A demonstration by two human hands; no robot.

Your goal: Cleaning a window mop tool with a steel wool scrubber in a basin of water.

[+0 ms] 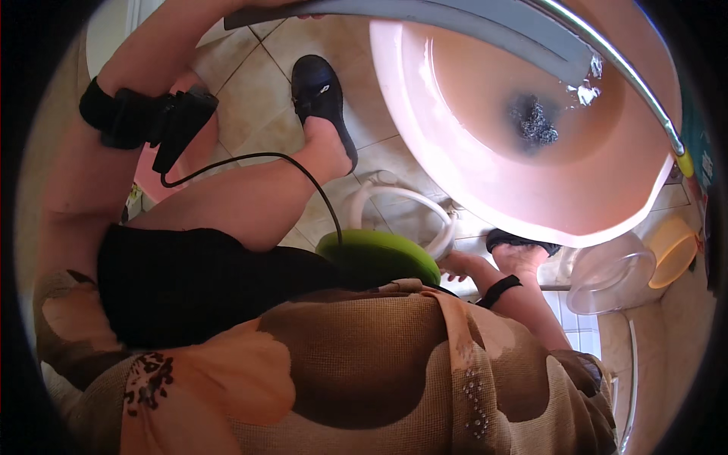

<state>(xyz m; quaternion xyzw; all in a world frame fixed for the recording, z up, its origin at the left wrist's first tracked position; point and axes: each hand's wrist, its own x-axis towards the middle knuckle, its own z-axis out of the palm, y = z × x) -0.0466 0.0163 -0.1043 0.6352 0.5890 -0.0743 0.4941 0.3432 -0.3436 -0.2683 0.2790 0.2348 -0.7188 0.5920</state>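
At the top edge, my left hand (250, 2) is partly cut off and shut on one end of a long grey strip (432, 17), with fingertips showing beneath it. The strip's far end dips into murky water in a large pink plastic basin (398, 96). A dark, curly metal-looking scourer (534, 125) lies in the water. Beside the right edge of a green round plastic piece (381, 250) is my right hand (459, 265); its fingers are partly hidden, and whether they grip anything cannot be told. A black strap circles each forearm.
A shiny metal tube (620, 62) with a yellow end (685, 164) crosses the basin's right side. A pale hose or ring (404, 193) lies on the tiled floor. A clear plastic bowl (611, 273) and an orange bowl (674, 253) stand below the basin. A pink container (156, 176) is at left.
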